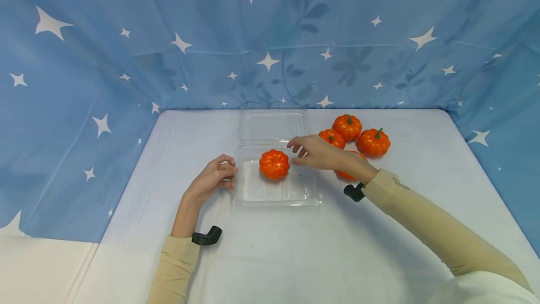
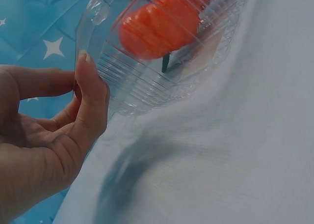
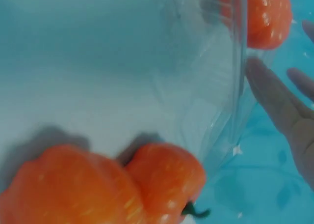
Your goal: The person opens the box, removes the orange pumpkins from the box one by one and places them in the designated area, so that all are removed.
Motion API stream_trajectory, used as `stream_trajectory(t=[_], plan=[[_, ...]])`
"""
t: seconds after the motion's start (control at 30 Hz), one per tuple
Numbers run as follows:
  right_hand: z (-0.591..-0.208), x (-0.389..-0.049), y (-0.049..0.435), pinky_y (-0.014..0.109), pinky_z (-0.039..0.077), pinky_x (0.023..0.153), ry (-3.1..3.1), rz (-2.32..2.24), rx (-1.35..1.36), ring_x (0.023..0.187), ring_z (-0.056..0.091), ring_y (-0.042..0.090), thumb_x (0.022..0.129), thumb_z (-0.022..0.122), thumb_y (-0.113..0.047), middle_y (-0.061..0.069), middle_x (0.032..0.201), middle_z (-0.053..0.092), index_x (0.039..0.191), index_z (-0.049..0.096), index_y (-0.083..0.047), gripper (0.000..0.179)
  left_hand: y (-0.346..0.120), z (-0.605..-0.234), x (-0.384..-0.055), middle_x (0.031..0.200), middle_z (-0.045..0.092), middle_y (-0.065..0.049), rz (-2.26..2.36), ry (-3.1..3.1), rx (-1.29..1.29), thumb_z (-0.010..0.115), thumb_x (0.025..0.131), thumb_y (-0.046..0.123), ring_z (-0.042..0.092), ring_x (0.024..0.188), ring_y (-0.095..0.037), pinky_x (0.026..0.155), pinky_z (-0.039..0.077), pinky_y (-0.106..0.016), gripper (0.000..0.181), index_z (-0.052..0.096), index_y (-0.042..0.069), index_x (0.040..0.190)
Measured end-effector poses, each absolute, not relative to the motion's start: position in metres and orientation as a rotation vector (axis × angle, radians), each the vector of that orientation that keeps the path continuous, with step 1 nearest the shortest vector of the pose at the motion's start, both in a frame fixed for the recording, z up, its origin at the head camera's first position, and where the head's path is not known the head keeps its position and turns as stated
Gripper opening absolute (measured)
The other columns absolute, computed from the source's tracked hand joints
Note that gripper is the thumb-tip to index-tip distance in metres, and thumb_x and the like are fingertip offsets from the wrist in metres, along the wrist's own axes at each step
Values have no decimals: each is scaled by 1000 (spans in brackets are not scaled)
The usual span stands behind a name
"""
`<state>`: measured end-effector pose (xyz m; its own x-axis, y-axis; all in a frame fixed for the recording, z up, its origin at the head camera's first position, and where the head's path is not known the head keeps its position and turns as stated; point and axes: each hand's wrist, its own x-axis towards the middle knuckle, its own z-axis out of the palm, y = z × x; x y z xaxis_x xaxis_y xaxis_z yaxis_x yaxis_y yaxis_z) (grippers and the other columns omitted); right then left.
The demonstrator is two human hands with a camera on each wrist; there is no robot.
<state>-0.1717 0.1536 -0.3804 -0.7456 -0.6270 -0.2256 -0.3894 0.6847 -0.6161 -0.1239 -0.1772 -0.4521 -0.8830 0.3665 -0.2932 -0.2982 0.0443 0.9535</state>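
Observation:
A clear plastic clamshell box (image 1: 253, 196) lies with its lid (image 1: 274, 128) folded back. Inside sits an orange toy pumpkin (image 1: 274, 165); its green stem (image 2: 166, 63) shows through the plastic in the left wrist view but is hidden in the head view. At the box's left edge, my left hand (image 1: 214, 177) pinches the rim between thumb and fingers. My right hand (image 1: 316, 152) is over the box's right side, its fingers loosely bent, with a small gap between fingertips and pumpkin. It holds nothing.
Several more orange pumpkins (image 1: 373, 143) stand in a cluster right of the box, one partly under my right wrist (image 1: 358, 165). The white table (image 1: 270, 257) ends at the back against a blue star-patterned curtain (image 1: 270, 36).

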Motion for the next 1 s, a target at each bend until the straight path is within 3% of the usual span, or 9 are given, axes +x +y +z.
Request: stream_trajectory(t=[0.23,0.47,0.73,0.87,1.0], plan=[[-379,-176,130,36,61,88,2445,-633,-710,108,68,29,98,69,-31,18,123,71,137,58,-2,50,-178,-453,-123,74,57,-6,1881,1864,77,54,102,3,58,61,-16,56,56,-31,27,39,-7,122],[-384,-178,115,40,58,95,2438,-568,-702,118,61,33,96,72,-35,18,128,68,140,54,-2,58,-176,-452,-122,74,57,-7,1890,1855,64,53,102,1,57,59,-17,54,56,-29,26,39,-7,123],[-390,-176,109,43,53,105,2410,-534,-730,121,59,29,92,78,-33,15,133,64,146,50,-2,68,-176,-450,-123,75,57,-7,1887,1854,74,52,101,0,58,59,-17,54,56,-30,26,39,-7,122],[-391,-175,107,40,54,103,2383,-548,-734,115,59,26,88,82,-31,13,127,63,139,52,-2,66,-177,-448,-123,75,56,-7,1888,1855,65,51,101,0,58,59,-17,54,56,-29,24,39,-7,121],[-392,-172,107,40,53,104,2319,-609,-721,114,59,26,87,84,-23,13,127,62,136,45,-4,66,-177,-448,-124,74,55,-7,1888,1853,69,51,102,0,58,60,-17,54,56,-29,22,39,-5,120]])
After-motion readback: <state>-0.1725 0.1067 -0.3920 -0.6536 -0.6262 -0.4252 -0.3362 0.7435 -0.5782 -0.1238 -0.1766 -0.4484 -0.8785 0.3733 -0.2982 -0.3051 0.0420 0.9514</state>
